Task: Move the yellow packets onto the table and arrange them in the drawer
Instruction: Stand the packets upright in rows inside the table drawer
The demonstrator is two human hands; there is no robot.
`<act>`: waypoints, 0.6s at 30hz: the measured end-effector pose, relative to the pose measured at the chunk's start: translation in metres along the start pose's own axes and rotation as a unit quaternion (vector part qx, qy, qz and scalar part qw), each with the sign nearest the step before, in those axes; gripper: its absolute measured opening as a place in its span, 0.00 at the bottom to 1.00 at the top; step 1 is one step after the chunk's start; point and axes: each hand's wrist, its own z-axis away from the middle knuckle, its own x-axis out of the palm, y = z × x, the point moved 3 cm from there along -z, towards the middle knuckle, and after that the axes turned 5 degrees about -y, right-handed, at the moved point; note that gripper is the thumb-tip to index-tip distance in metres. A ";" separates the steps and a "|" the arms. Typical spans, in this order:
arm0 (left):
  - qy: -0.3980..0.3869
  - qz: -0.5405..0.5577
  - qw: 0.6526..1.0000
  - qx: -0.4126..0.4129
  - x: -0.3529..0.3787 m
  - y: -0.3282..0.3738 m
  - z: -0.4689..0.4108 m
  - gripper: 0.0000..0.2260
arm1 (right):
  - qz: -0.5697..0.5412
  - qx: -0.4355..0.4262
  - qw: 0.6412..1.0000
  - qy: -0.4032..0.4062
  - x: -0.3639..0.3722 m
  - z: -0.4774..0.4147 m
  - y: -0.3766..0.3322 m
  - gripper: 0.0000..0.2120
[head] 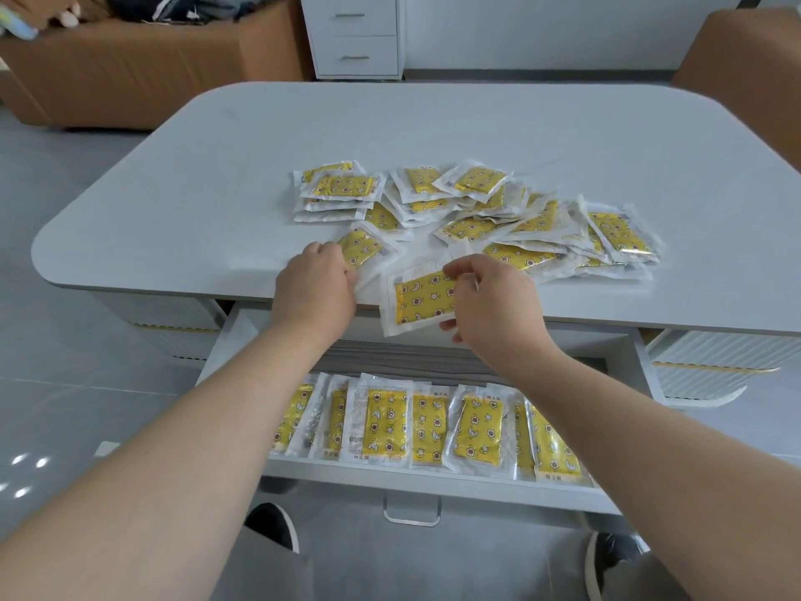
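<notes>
The right hand point(494, 305) pinches a yellow packet point(422, 299) by its right end and holds it tilted over the near edge of the table point(195, 175). Just left of it, the left hand point(316, 284) curls its fingers round the near edge of a second packet point(362, 248), which lies askew on the tabletop. Beyond both hands, and spreading out past the right hand, a loose pile of packets point(511, 214) lies overlapped on the table. Below the hands and under the forearms, the drawer point(433, 475) is pulled out. A row of packets point(433, 422) lies side by side along its front. Far beyond the table stand a white cabinet point(355, 36) and cardboard boxes point(130, 71).
</notes>
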 end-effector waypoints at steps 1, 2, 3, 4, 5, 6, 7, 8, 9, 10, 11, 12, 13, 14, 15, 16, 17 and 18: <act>0.012 0.003 1.000 -0.004 -0.001 -0.002 0.000 0.06 | 0.001 -0.003 1.000 0.002 0.001 0.000 0.001 0.15; 0.022 0.007 1.000 -0.007 -0.003 -0.003 0.000 0.06 | 0.001 -0.009 1.000 0.005 0.002 0.001 0.001 0.13; 0.027 0.019 0.999 -0.015 -0.004 -0.005 0.000 0.07 | 0.001 -0.016 1.000 0.006 0.003 0.002 0.001 0.10; 0.025 0.040 0.998 -0.030 -0.005 -0.006 0.000 0.10 | 0.001 -0.023 1.000 0.006 0.003 0.003 0.002 0.09; 0.018 0.061 0.997 -0.051 -0.005 -0.008 0.000 0.13 | 0.005 -0.029 1.000 0.007 0.003 0.004 0.002 0.09; 0.009 0.074 0.995 -0.073 -0.005 -0.010 0.000 0.18 | 0.011 -0.031 0.999 0.007 0.002 0.004 0.004 0.10; -0.001 0.079 0.993 -0.090 -0.005 -0.011 -0.001 0.22 | 0.018 -0.031 0.999 0.006 0.002 0.004 0.005 0.10; -0.008 0.079 0.992 -0.098 -0.005 -0.012 -0.002 0.26 | 0.023 -0.031 0.999 0.006 0.002 0.004 0.005 0.09; -0.012 0.078 0.992 -0.099 -0.004 -0.013 -0.002 0.28 | 0.026 -0.031 0.999 0.002 0.002 0.005 0.005 0.09; -0.014 0.077 0.992 -0.099 -0.004 -0.014 -0.003 0.30 | 0.022 -0.032 0.999 -0.002 0.002 0.005 0.004 0.10; -0.014 0.079 0.992 -0.102 -0.005 -0.016 -0.003 0.31 | 0.013 -0.031 0.999 -0.008 0.003 0.006 0.004 0.11; -0.012 0.087 0.990 -0.109 -0.006 -0.017 -0.003 0.32 | 0.004 -0.032 0.999 -0.014 0.004 0.007 0.003 0.12; -0.014 0.105 0.987 -0.119 -0.008 -0.018 -0.001 0.32 | -0.004 -0.035 0.999 -0.019 0.004 0.007 0.003 0.14; -0.021 0.130 0.983 -0.128 -0.010 -0.018 0.001 0.29 | -0.011 -0.041 0.999 -0.021 0.004 0.008 0.002 0.16; -0.031 0.155 0.979 -0.132 -0.013 -0.019 0.003 0.24 | -0.018 -0.048 0.998 -0.022 0.005 0.009 0.000 0.17; -0.046 0.174 0.975 -0.133 -0.016 -0.019 0.006 0.18 | -0.024 -0.055 0.998 -0.023 0.006 0.009 -0.002 0.19; -0.062 0.192 0.970 -0.133 -0.020 -0.019 0.009 0.13 | -0.029 -0.060 0.997 -0.023 0.007 0.010 -0.004 0.21; -0.079 0.215 0.964 -0.135 -0.023 -0.021 0.011 0.09 | -0.032 -0.065 0.997 -0.025 0.009 0.010 -0.006 0.23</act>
